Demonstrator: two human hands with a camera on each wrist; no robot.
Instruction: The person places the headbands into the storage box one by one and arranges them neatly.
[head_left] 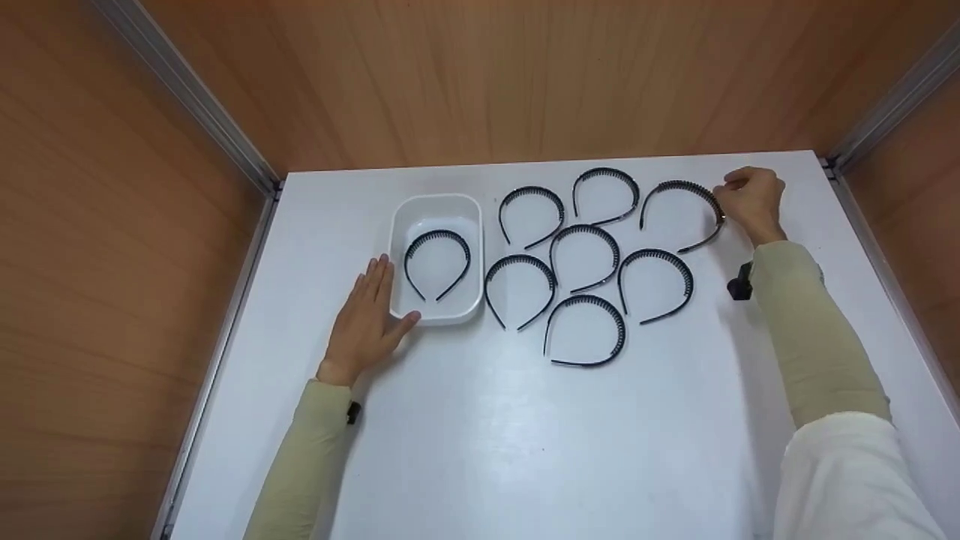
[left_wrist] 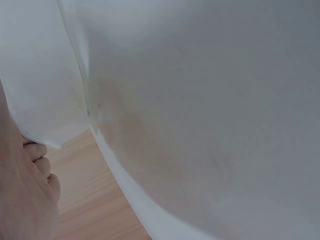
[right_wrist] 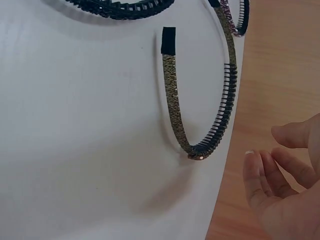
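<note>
Pick-up step: the person is apparently preparing to grasp the headband [head_left: 679, 185].
Next move: probably calling for thumb and fingers closing on its band.
Headband location: lying well apart, at the tray's [head_left: 437, 209] 3 o'clock.
Right hand [head_left: 752, 201]: hovering at the headband's 3 o'clock, thumb parted from fingers, grasping nothing.
Left hand [head_left: 361, 324]: extending unclenched against the tray's 8 o'clock wall.

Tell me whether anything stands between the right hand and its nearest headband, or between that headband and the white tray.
Nothing visible stands between the right hand and the nearest headband. Straight across to the white tray, other headbands lie in between on the table, then comes the tray's raised rim.
</note>
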